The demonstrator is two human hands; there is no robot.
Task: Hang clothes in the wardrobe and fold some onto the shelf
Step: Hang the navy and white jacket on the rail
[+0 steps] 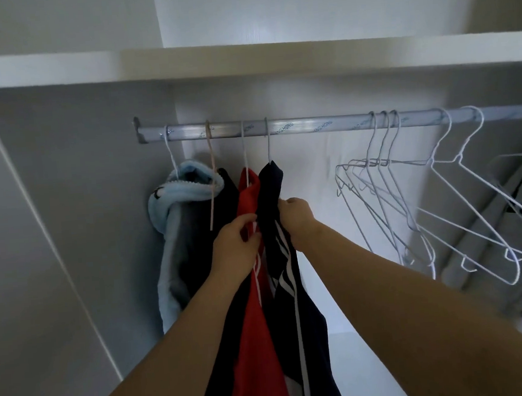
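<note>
A navy garment with white stripes (pixel 278 252) hangs from the silver rail (pixel 310 124) on a wire hanger. My right hand (pixel 297 217) grips its shoulder on the right side. My left hand (pixel 237 246) pinches fabric at its left edge, between it and a red garment (pixel 258 338). Left of those hang a dark garment (pixel 225 197) and a light blue fleece piece (pixel 173 211).
Several bare white wire hangers (pixel 409 192) hang on the right half of the rail. A grey garment with black letters (pixel 517 215) hangs at the far right. A white shelf (pixel 180 63) runs above the rail; the wardrobe's left wall (pixel 51 214) stands close.
</note>
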